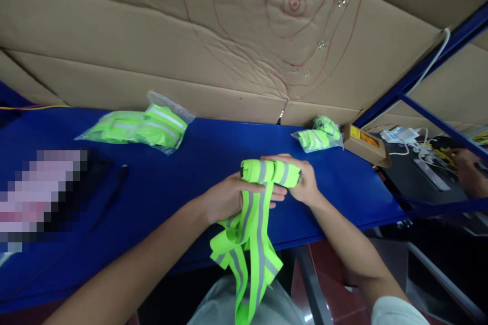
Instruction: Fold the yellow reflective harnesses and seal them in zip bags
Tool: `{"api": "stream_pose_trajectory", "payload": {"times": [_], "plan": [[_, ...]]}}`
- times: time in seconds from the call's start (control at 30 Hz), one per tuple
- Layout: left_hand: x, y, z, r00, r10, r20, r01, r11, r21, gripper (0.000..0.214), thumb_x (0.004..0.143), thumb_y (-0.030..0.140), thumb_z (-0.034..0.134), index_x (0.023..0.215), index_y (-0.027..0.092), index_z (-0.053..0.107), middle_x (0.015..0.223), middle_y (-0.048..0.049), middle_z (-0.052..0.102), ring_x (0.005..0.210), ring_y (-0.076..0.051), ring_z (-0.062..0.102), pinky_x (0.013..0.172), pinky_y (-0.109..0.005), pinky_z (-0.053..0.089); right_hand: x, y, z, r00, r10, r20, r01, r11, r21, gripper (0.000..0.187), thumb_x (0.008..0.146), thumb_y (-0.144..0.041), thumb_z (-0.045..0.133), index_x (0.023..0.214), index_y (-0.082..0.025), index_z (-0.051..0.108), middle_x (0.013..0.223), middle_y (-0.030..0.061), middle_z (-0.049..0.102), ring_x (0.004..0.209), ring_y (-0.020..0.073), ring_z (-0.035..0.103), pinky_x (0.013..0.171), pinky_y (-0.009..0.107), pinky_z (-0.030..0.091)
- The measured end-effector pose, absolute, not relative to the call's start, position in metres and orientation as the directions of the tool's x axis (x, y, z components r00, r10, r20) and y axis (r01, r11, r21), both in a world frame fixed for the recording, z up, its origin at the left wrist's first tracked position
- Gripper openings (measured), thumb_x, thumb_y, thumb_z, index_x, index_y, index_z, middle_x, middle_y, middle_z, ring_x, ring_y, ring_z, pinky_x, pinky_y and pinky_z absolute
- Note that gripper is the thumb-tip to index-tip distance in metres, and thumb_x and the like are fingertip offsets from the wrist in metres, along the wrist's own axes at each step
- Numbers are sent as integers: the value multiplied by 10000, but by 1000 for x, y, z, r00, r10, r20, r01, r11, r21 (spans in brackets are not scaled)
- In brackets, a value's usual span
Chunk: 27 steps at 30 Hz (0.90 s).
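Above the table's front edge, both hands hold a neon-green reflective strap (254, 244) with grey stripes, partly rolled up. My left hand (229, 198) is closed around the left part of the roll, its fingers showing beneath it. My right hand (305, 180) grips the roll's right end. Loose lengths of the strap hang down in loops toward my lap. Dark pieces show at both ends of the roll.
On the blue table (224, 142) lies a clear bag of green straps (141, 127) at the back left. A smaller bagged bundle (318, 134) sits back right beside a cardboard box (365, 144). A dark cable (110, 198) lies left. Another person's hand (470, 172) shows far right.
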<state>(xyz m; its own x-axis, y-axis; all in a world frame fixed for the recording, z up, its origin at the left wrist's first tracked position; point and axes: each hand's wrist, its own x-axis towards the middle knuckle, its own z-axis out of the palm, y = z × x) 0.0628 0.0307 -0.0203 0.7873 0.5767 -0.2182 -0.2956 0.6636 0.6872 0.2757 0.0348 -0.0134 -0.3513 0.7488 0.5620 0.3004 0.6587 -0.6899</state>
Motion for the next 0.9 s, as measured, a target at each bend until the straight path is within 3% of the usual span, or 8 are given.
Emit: {"api": "stream_pose_trajectory", "payload": {"times": [0.13,0.27,0.33,0.47,0.53,0.6,0.73,0.9], "plan": [[56,25,-17,886,450,-110,-247,660,710,519,732,397,907,1145,101,799,1264,-207,752,1177,-350,728,1077,-452,547,288,32,-10,-441,527,726,436,833,-341,453,1046,-273,564,1486,-377,593,1408,22,702,1246,247,705,1007,449,588],[53,24,-16,842,502,-199,-226,663,714,651,726,605,881,1111,88,793,1144,-226,784,996,-341,781,876,-407,628,294,36,-10,-623,386,681,507,861,-25,652,1029,-152,560,1611,-405,411,1554,7,579,1322,228,648,1030,410,589],[54,28,-15,747,577,-331,-202,671,713,596,745,547,890,1129,105,777,1030,-207,807,905,-316,791,780,-370,637,294,38,-9,-663,452,597,496,862,-102,704,1027,-105,526,1632,-422,355,1667,0,435,1469,230,521,1145,430,530],[53,38,-11,561,707,-431,-237,636,734,619,711,358,942,1247,137,725,1027,-193,811,935,-333,789,768,-398,651,297,45,-8,-637,699,324,414,665,-621,970,943,-297,737,1688,-419,130,1785,30,96,1638,281,219,1292,502,360],[51,39,-11,535,743,-401,-222,582,782,606,709,319,940,1249,140,731,1053,-187,810,976,-345,785,785,-400,648,296,48,-9,-618,758,210,269,454,-850,1220,816,-476,858,1695,-399,17,1748,86,249,1585,292,355,1241,485,434],[51,37,-11,575,745,-339,-184,521,833,578,706,329,941,1219,143,753,1063,-181,811,1000,-353,782,822,-405,639,292,48,-12,-573,809,128,142,252,-957,1141,798,-565,845,1690,-372,161,1575,98,538,1386,272,603,1100,436,568],[56,31,-14,600,734,-319,-175,509,843,545,662,342,963,1138,147,782,1047,-174,814,988,-367,783,842,-429,627,279,39,-10,-484,866,124,153,223,-963,528,875,-523,782,1304,-221,734,1125,72,788,1038,255,756,915,407,645],[59,31,-16,744,617,-255,-133,511,849,497,761,409,900,1159,137,778,1152,-185,793,1094,-344,760,941,-410,598,284,26,6,-412,771,486,261,611,-747,463,903,-349,795,1355,-277,726,1397,62,705,1290,288,680,1117,447,564]]}}
